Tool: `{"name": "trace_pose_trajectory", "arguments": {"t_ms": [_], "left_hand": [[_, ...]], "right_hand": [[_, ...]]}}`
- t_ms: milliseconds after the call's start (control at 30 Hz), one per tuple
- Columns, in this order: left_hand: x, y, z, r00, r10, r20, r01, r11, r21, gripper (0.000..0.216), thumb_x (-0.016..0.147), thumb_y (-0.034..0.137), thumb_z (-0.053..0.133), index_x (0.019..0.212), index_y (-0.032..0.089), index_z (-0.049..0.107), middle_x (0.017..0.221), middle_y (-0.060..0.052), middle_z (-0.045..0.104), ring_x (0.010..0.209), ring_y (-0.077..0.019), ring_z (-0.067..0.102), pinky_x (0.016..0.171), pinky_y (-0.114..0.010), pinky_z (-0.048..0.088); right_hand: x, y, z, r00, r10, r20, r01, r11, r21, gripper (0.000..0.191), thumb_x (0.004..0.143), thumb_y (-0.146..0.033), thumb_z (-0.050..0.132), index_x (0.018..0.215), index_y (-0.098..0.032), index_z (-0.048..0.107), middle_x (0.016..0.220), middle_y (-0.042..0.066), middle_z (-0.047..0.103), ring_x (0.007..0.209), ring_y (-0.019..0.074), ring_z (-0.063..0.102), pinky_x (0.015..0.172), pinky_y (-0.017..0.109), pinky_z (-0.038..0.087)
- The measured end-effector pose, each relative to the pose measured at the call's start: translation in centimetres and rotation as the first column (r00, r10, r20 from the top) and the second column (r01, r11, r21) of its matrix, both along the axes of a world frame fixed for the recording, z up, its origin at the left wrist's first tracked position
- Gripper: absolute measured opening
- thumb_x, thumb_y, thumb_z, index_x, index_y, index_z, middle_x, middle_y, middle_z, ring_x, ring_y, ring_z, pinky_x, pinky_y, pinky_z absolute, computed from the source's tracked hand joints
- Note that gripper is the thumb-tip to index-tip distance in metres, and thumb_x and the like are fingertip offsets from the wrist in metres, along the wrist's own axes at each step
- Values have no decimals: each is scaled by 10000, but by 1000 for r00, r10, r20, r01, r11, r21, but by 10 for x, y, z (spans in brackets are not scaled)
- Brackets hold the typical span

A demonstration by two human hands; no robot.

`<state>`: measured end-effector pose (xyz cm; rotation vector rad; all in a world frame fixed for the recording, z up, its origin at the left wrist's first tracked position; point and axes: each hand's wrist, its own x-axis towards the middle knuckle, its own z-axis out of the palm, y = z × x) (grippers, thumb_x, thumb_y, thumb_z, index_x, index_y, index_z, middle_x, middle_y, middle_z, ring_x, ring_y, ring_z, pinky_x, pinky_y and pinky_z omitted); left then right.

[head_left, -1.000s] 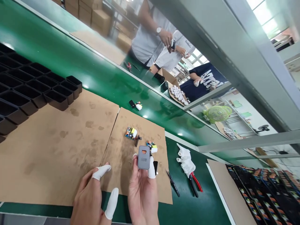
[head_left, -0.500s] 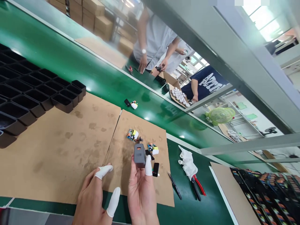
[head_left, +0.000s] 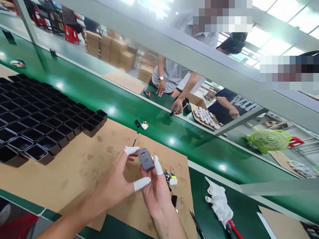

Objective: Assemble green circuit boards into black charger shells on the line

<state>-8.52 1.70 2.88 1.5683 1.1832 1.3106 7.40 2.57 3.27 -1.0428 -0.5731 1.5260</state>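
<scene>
My right hand [head_left: 157, 192] holds a dark grey charger housing [head_left: 146, 160] over the cardboard, its port face towards me and slightly tilted. A white finger cot covers that thumb. My left hand [head_left: 117, 181] is beside the charger housing, thumb and forefinger spread apart in white finger cots. Its forefinger tip is at the housing's upper left edge; whether it touches, I cannot tell. Just right of my right hand, a small circuit board [head_left: 171, 178] with yellow and white parts lies on the cardboard [head_left: 82, 179], partly hidden. A small black piece [head_left: 174, 200] lies below it.
Many open black housings [head_left: 58, 122] stand in rows at left. Tweezers [head_left: 196, 223], a white glove [head_left: 219, 202] and red-handled pliers [head_left: 234, 229] lie at right. Another small board [head_left: 144, 125] is on the green table behind. Co-workers stand across the metal frame, near a green fan [head_left: 269, 140].
My left hand has risen from the cardboard to the charger housing. The housing is now more tilted in my right hand. The view has shifted, showing more of the left side.
</scene>
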Motion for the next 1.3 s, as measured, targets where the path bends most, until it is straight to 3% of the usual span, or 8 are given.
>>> {"name": "trace_pose_trajectory", "arguments": {"t_ms": [200,333,500,700,933,1067,1300], "left_hand": [[18,57,18,995,-93,32,84,971,223,523,906,240,801,1411,254,667,1359,-104,732,1220,-279,746,1134,-493,625],[25,71,21,994,-106,-9,103,936,335,509,935,248,819,1425,250,682,1366,-113,730,1276,-291,721,1159,-500,613],[29,79,29,972,-203,-116,233,876,422,614,961,173,801,1539,298,637,1449,-104,720,1351,-287,706,1198,-457,598],[32,89,38,953,-239,-187,295,876,382,632,951,147,778,1550,291,639,1431,-78,769,1401,-286,695,1228,-440,592],[34,99,23,940,-218,-263,304,884,355,644,948,237,825,1557,319,633,1497,-43,764,1414,-278,707,1396,-515,403],[37,107,17,951,-181,-249,256,914,315,659,927,324,860,1545,296,631,1520,-82,738,1460,-331,668,1309,-508,509],[45,132,8,935,-317,-158,341,928,153,561,890,400,895,1372,274,637,1359,-75,776,1274,-300,749,1128,-457,612]], "right_hand": [[7,38,7,994,69,-84,-61,994,93,454,887,-593,916,1101,-201,833,953,43,854,824,206,803,800,336,723],[16,47,7,986,64,-151,-47,992,113,414,883,-558,924,1109,-226,823,992,27,853,800,187,783,776,316,714],[25,49,9,967,71,-245,-50,994,95,393,803,-534,997,1022,-248,838,1001,17,859,792,154,774,768,247,688],[34,54,13,958,65,-279,-38,994,101,412,786,-524,1010,1055,-263,839,1049,6,869,833,151,784,802,243,682],[41,60,9,979,63,-194,-42,993,111,349,891,-525,919,1097,-263,815,1082,30,861,880,201,784,778,317,677],[45,67,6,994,32,-106,-20,993,115,434,864,-601,920,1094,-250,812,1075,39,848,908,208,774,777,315,666],[61,80,4,982,-133,134,104,973,206,422,807,-542,961,1038,-260,748,1091,20,816,967,204,760,822,305,626]]}}
